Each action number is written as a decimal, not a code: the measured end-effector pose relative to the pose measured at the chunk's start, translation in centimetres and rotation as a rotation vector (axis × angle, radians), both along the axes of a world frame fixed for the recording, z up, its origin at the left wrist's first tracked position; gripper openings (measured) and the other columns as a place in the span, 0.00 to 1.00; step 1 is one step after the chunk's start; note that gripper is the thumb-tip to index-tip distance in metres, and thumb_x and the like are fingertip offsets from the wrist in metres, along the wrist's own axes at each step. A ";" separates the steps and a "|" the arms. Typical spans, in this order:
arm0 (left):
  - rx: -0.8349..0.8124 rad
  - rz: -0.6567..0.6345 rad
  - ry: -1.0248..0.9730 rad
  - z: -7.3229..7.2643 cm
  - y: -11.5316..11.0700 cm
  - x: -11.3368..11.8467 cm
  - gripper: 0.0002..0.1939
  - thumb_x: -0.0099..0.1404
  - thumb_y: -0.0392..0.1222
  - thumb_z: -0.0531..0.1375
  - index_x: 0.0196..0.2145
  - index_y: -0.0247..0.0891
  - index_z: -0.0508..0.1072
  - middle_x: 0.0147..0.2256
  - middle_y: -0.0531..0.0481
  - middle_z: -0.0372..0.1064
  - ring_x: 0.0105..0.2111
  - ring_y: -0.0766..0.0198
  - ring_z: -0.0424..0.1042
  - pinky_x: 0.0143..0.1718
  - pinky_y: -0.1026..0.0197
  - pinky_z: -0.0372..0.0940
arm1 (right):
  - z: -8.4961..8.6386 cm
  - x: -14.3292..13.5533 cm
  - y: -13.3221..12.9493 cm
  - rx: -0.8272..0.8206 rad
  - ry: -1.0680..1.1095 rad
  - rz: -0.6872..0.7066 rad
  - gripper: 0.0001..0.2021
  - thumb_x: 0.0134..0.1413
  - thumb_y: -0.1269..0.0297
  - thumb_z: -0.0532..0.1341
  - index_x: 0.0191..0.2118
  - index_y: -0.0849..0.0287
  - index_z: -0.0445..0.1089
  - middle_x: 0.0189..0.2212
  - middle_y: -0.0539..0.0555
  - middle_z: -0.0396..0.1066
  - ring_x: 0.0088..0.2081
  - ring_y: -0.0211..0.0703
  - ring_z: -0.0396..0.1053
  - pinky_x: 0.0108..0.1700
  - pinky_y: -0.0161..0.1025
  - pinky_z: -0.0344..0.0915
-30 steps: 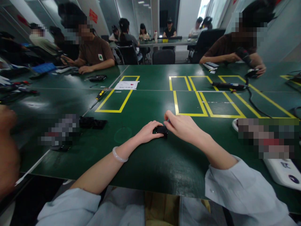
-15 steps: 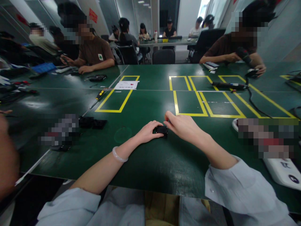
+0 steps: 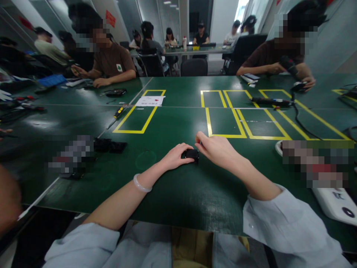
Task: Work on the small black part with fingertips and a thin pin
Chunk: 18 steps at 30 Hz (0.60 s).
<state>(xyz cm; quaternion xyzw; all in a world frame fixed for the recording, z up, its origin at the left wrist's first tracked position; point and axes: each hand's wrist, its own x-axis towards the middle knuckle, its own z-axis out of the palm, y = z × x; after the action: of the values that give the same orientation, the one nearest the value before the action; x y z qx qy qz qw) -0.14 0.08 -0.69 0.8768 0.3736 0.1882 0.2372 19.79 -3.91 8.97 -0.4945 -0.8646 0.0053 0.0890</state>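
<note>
A small black box-shaped object point(image 3: 192, 154) sits on the green table in front of me. My left hand point(image 3: 175, 157) grips it from the left, thumb along the near side and fingers round the far side. Just right of the object, my right hand point(image 3: 216, 149) is closed in a pinch, its fingertips curled toward the object's right end. Whatever those fingertips may hold is too small or hidden to make out.
Yellow tape rectangles mark the green table point(image 3: 167, 197) beyond my hands. A yellow-and-black screwdriver point(image 3: 118, 112) and a paper sheet point(image 3: 150, 101) lie ahead left. Black parts point(image 3: 110, 145) lie left, a white device point(image 3: 338, 204) right. Two people sit across; one holds a dark tool point(image 3: 289, 66).
My hands and the black object stay almost in place. At the left edge, a neighbouring person's arm and hand have shifted slightly.
</note>
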 end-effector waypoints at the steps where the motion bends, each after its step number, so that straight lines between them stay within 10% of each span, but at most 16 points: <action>1: 0.000 0.001 0.001 0.0 0.0 0.0 0.19 0.61 0.53 0.60 0.46 0.42 0.67 0.43 0.48 0.66 0.44 0.55 0.66 0.47 0.54 0.60 | 0.0 0.0 0.0 0.001 0.006 0.000 0.10 0.64 0.61 0.46 0.44 0.57 0.59 0.27 0.52 0.72 0.27 0.41 0.68 0.26 0.35 0.45; 18: -0.003 0.005 -0.002 0.0 0.0 0.0 0.20 0.61 0.53 0.60 0.46 0.42 0.67 0.44 0.48 0.66 0.44 0.55 0.66 0.48 0.54 0.60 | 0.0 0.1 0.0 -0.013 0.022 0.001 0.10 0.63 0.63 0.46 0.45 0.58 0.58 0.28 0.52 0.72 0.26 0.39 0.67 0.26 0.35 0.45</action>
<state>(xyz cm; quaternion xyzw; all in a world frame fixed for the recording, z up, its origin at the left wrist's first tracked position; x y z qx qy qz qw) -0.11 0.11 -0.65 0.8753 0.3758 0.1893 0.2384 19.88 -3.94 8.93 -0.4948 -0.8636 0.0163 0.0956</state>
